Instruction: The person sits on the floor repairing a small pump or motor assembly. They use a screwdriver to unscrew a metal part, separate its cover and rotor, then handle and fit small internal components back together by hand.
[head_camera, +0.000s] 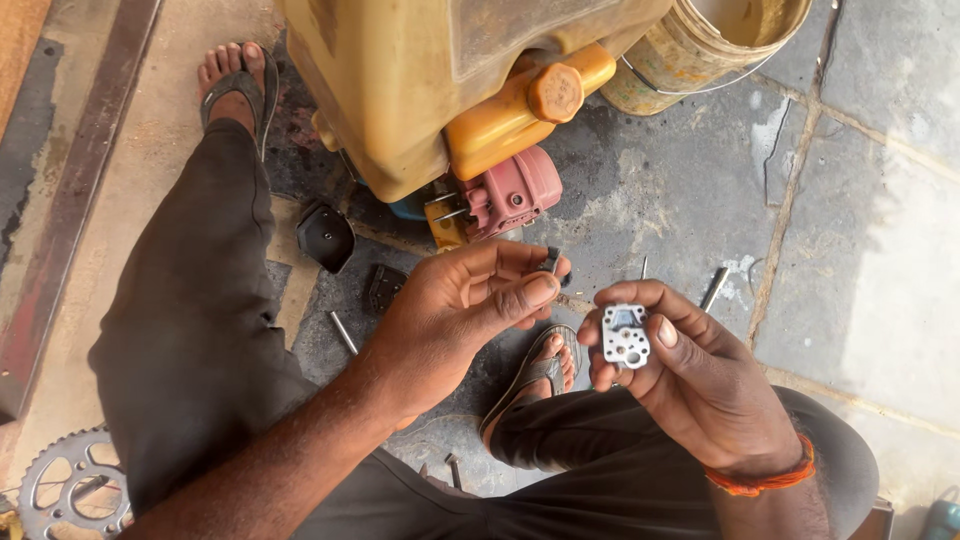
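Observation:
My right hand (690, 375) holds a small flat silvery metal plate with holes (626, 336) between thumb and fingers, face up toward me. My left hand (455, 315) is just to its left, fingers curled, pinching a small dark part (550, 262) at the fingertips. The two hands are a few centimetres apart, above my sandalled foot (535, 375). I squat over a stone floor, with dark trousers on both legs.
A worn yellow machine with an orange cap (555, 92) and a pink metal part (510, 195) stands just ahead. A dirty bucket (700, 50) is behind it. Black covers (325, 237), loose bolts (715, 288) and a sprocket (70, 485) lie on the floor.

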